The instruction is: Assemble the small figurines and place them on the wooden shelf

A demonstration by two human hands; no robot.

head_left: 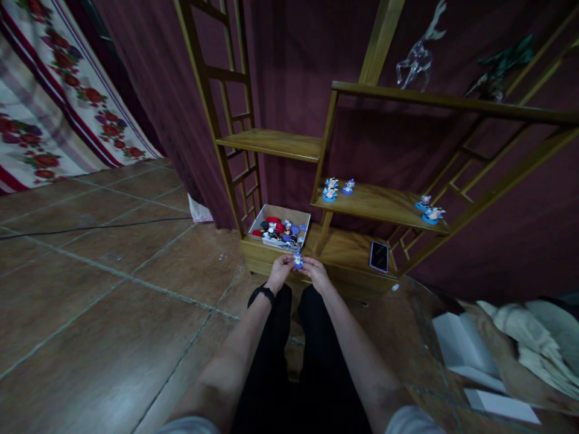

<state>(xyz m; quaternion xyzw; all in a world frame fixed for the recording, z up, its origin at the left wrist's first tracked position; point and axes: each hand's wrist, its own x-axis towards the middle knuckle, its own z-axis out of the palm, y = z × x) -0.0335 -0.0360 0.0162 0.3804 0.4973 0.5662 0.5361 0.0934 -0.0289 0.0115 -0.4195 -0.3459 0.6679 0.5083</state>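
Observation:
A small purple-and-white figurine [298,260] on a purple base is held between my two hands, in front of the wooden shelf unit. My left hand [281,269], with a dark band at the wrist, pinches it from the left. On the other side my right hand [315,271] grips it with its fingertips. Just beyond them stands an open cardboard box [283,244] filled with red, purple, black and white figurines [280,228]. Two blue-based figurines [330,193] and a purple one [348,187] stand at the left of the middle shelf; two more [433,215] are at its right end.
A phone [379,257] lies on the low deck [353,244] of the shelf unit. A clear deer ornament [416,63] stands on the upper shelf [452,103]. White boxes [468,346] and cloth [527,331] lie at right. A black cable [94,228] crosses the tiled floor.

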